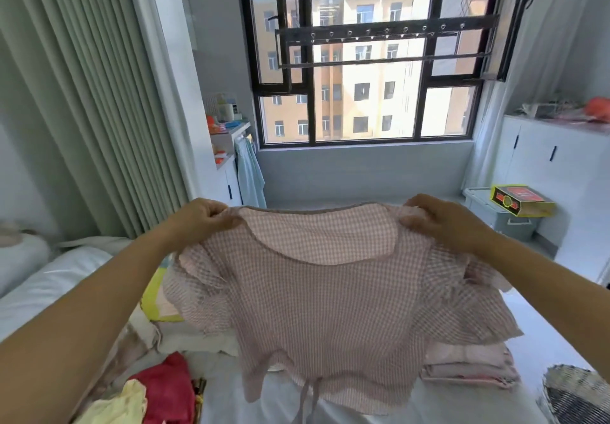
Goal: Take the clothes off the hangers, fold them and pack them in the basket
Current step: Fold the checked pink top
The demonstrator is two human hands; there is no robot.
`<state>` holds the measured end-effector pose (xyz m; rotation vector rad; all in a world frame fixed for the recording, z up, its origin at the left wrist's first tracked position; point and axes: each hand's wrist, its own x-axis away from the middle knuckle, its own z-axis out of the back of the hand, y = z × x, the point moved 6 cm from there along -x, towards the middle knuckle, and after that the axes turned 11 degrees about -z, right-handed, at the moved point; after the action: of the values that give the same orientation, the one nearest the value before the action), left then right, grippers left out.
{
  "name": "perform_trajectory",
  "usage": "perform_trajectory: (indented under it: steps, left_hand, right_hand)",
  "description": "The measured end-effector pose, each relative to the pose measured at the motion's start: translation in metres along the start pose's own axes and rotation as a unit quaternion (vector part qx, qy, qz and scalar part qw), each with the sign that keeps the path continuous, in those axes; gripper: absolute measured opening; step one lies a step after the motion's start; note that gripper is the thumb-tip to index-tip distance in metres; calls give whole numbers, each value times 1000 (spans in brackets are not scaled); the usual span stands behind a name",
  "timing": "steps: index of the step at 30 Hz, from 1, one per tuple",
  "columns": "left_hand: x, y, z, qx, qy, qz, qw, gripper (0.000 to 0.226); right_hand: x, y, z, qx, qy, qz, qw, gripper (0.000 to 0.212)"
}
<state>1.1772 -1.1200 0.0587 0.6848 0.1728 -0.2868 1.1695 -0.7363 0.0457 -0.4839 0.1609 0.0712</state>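
Both shoulders of the pink gingham blouse (323, 295) are pinched by the left hand (198, 222) and right hand (445, 222), mid-frame; uneven folding is risked if either slips.

A white bed (445, 404) fills the lower frame — folded pink clothes (468, 369) at right, red garment (168, 387) and yellow garment (122, 405) lower left.

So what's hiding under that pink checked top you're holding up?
Under the pink checked top, held by the left hand and right hand, pale pink folded clothes and a white bed peek out. Whatever lies behind its middle is covered.
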Motion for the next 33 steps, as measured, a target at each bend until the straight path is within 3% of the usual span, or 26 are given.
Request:
perform_trajectory:
  steps: [2, 4, 7, 9, 13, 16, 21, 24, 27, 30, 33]
  left_hand:
    - [0, -2, 3, 9, 14, 11, 1000, 52]
    - [-1, -3, 10, 31, 50, 22, 998, 60]
    - [-2, 0, 18, 68, 92, 33, 993, 52]
    - [-3, 6, 19, 108, 97, 26, 989, 39]
    - [-5, 17, 23, 141, 106, 10, 984, 25]
    - [-5, 22, 25, 120, 102, 2, 988, 16]
    - [-3, 36, 22, 63, 48, 1, 997, 22]
    - [-4, 50, 16, 6, 13, -15, 1000, 25]
    - [-5, 56, 18, -36, 46, -29, 998, 30]
    - [-6, 51, 29, -46, 115, -24, 992, 32]
    - [-5, 40, 36, -15, 150, -12, 988, 37]
  right_hand:
    - [4, -7, -5, 91, -40, 35, 994, 91]
    - [9, -12, -11, 171, -47, 93, 980, 104]
    - [6, -10, -11, 212, 33, 125, 969, 77]
    - [3, -7, -3, 138, 71, 113, 981, 51]
    - [-4, -7, 10, -69, 27, 114, 991, 18]
    - [-9, -8, 19, -83, 33, 89, 992, 8]
    - [-20, -2, 18, 0, 151, 72, 986, 8]
    - [-29, 6, -1, -64, 71, -45, 994, 5]
    - [-28, 4, -17, -177, 27, -99, 979, 6]
    - [-19, -10, -30, -180, -11, -51, 982, 24]
    - [-12, -23, -38, -42, 35, 17, 998, 52]
